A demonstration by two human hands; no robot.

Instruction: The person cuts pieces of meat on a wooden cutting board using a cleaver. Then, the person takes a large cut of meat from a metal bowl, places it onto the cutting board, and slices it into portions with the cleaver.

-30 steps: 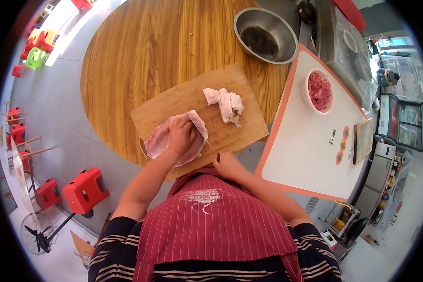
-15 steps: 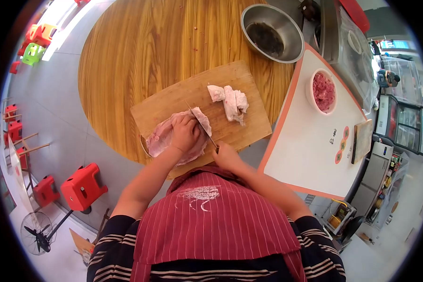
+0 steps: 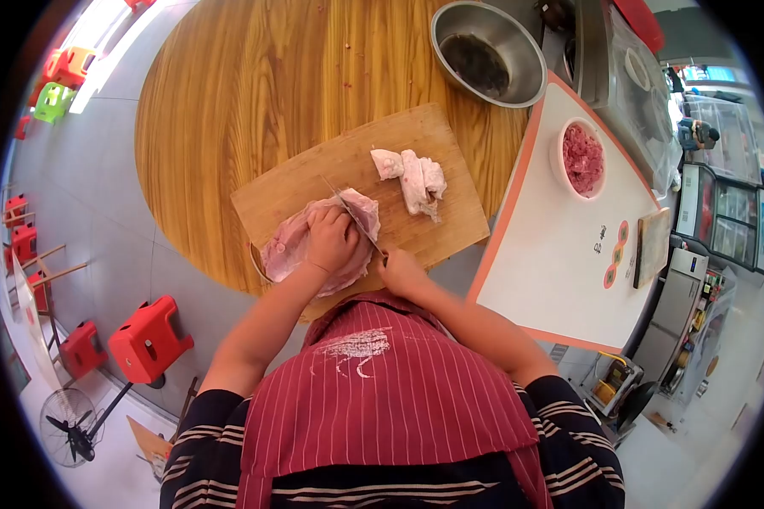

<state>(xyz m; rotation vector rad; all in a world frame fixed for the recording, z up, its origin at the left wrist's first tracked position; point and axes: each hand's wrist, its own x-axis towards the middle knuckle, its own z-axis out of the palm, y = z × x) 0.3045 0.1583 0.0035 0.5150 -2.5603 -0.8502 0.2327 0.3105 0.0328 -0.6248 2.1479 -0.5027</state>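
A slab of pale pink raw meat point(image 3: 285, 248) lies on a wooden cutting board point(image 3: 301, 181). My left hand point(image 3: 330, 239) presses down on it with bent fingers, gripping it close to the blade. Closed round a handle, my right hand point(image 3: 403, 273) holds a knife point(image 3: 361, 220). The blade slants across the meat's right end, its tip pointing away from me. Beyond the blade, part of the meat's end sticks out; whether it is cut through I cannot tell. Several whitish cut strips point(image 3: 413, 181) sit farther right on the board.
The board rests on a round wooden table point(image 3: 229, 93). A steel basin point(image 3: 525, 64) with dark liquid stands at the back right. On a white side table point(image 3: 560, 271) is a bowl of red meat point(image 3: 583, 161). Red stools point(image 3: 148, 341) stand on the floor at left.
The knife has slid forward, away from me, and slightly left, with my right hand following. My left hand stays on the meat. The whole view has shifted a little.
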